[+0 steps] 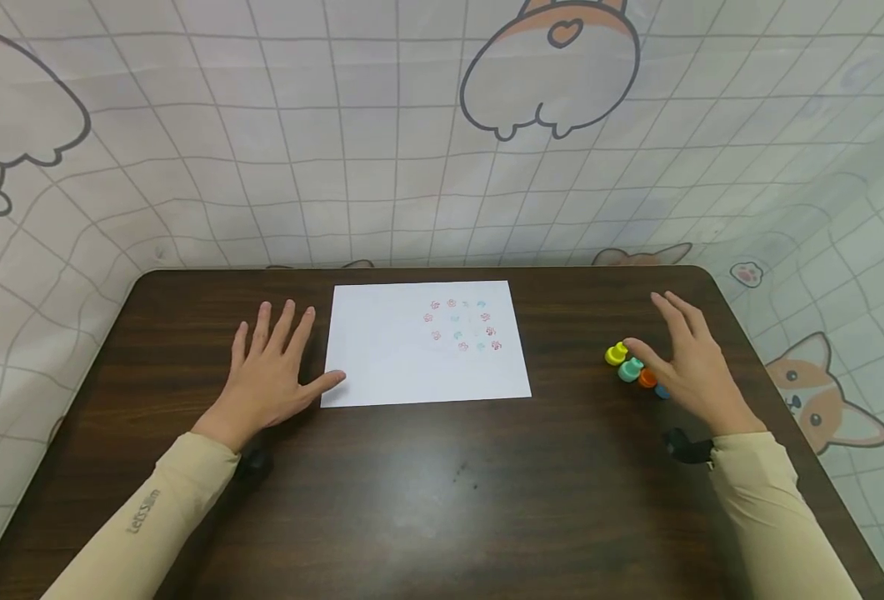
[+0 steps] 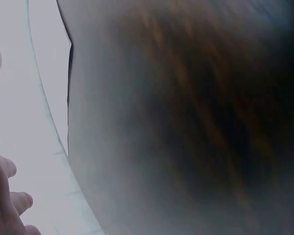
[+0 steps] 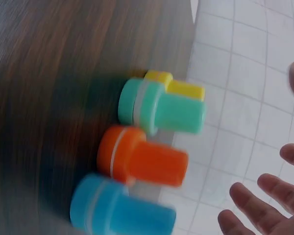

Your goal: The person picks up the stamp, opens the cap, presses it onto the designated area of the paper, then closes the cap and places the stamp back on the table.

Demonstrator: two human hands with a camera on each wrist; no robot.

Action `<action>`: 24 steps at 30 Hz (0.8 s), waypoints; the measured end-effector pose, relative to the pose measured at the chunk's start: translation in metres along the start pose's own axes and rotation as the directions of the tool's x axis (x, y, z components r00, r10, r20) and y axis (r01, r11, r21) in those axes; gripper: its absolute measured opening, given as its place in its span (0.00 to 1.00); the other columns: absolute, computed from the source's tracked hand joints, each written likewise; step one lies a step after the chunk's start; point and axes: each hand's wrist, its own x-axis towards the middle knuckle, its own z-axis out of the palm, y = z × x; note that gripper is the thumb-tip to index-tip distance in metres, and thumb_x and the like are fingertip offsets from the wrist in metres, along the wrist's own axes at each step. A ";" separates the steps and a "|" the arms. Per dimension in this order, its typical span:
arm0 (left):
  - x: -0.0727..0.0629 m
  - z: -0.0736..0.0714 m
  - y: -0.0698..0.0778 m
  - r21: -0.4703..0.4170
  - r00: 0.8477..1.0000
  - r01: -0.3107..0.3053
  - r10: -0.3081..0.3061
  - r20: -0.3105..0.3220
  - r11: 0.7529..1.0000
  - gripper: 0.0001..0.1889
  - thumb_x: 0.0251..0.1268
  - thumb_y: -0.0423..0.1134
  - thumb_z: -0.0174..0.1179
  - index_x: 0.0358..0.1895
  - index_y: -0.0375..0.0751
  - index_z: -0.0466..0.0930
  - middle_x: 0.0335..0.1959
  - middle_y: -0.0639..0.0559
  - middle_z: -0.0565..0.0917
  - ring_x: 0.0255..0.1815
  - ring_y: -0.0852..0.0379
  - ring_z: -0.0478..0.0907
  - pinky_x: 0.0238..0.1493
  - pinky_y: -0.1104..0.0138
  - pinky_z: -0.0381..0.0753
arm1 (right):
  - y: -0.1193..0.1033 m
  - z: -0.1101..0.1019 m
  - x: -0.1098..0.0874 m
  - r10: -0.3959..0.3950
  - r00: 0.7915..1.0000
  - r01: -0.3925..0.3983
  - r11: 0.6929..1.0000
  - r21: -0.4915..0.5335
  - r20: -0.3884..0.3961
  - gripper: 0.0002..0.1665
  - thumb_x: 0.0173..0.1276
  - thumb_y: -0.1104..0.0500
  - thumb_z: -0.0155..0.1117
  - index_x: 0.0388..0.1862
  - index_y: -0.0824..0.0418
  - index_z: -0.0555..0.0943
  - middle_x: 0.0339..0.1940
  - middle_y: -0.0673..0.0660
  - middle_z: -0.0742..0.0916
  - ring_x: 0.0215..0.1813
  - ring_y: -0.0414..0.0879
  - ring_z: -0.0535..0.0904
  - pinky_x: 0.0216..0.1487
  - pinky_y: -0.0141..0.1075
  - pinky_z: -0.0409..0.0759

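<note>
A white sheet of paper (image 1: pixel 382 342) lies on the dark wooden table, with small red and teal paw-like prints (image 1: pixel 456 325) on its right half. My left hand (image 1: pixel 265 379) is spread beside its left edge, the thumb reaching over that edge. Over at the right, my right hand (image 1: pixel 692 367) hovers empty near a row of small stamps, fingers extended and thumb apart. The row runs yellow stamp (image 1: pixel 616 354), mint green stamp (image 3: pixel 179 112), orange stamp (image 3: pixel 159 161) and blue stamp (image 3: pixel 142 213), all upright with knob handles. In the head view the right hand partly hides the blue one.
The brown table (image 1: pixel 442 492) has rounded far corners and ends at a pale grid-patterned curtain (image 1: pixel 367 167) with cartoon corgis, which also hangs along both sides. A dark wrist camera (image 1: pixel 687 447) sits below the right wrist.
</note>
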 end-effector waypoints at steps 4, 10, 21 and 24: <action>0.006 0.008 0.007 0.012 1.000 -0.013 0.013 0.028 1.000 0.57 0.65 0.80 0.47 0.86 0.51 0.36 0.88 0.38 0.42 0.88 0.32 0.32 0.82 0.31 0.34 | -0.004 0.009 0.002 -0.038 0.996 0.039 0.999 0.010 -0.077 0.50 0.70 0.49 0.73 0.83 0.55 0.59 0.79 0.69 0.66 0.70 0.71 0.72 0.64 0.75 0.70; 0.014 0.016 0.015 -0.004 0.998 -0.041 0.041 0.048 0.999 0.56 0.66 0.79 0.48 0.86 0.50 0.38 0.88 0.39 0.42 0.89 0.35 0.32 0.83 0.33 0.34 | -0.005 0.022 0.003 -0.064 0.987 0.068 0.997 0.022 -0.150 0.51 0.61 0.60 0.79 0.80 0.57 0.64 0.68 0.71 0.75 0.61 0.67 0.79 0.61 0.72 0.72; 0.022 0.020 0.024 0.000 0.990 -0.091 0.091 0.105 0.996 0.54 0.68 0.75 0.52 0.86 0.48 0.43 0.87 0.37 0.45 0.88 0.34 0.35 0.83 0.33 0.37 | -0.008 0.034 0.002 -0.046 0.993 0.050 0.998 0.036 -0.111 0.45 0.62 0.61 0.79 0.76 0.62 0.70 0.61 0.69 0.85 0.58 0.66 0.83 0.57 0.66 0.79; 0.023 0.022 0.026 0.006 0.985 -0.122 0.120 0.123 0.993 0.52 0.69 0.73 0.53 0.85 0.46 0.45 0.87 0.37 0.46 0.88 0.33 0.37 0.83 0.32 0.39 | -0.007 0.036 0.002 -0.045 0.993 0.049 0.998 0.035 -0.113 0.42 0.62 0.62 0.78 0.74 0.64 0.72 0.58 0.69 0.86 0.57 0.66 0.84 0.55 0.65 0.80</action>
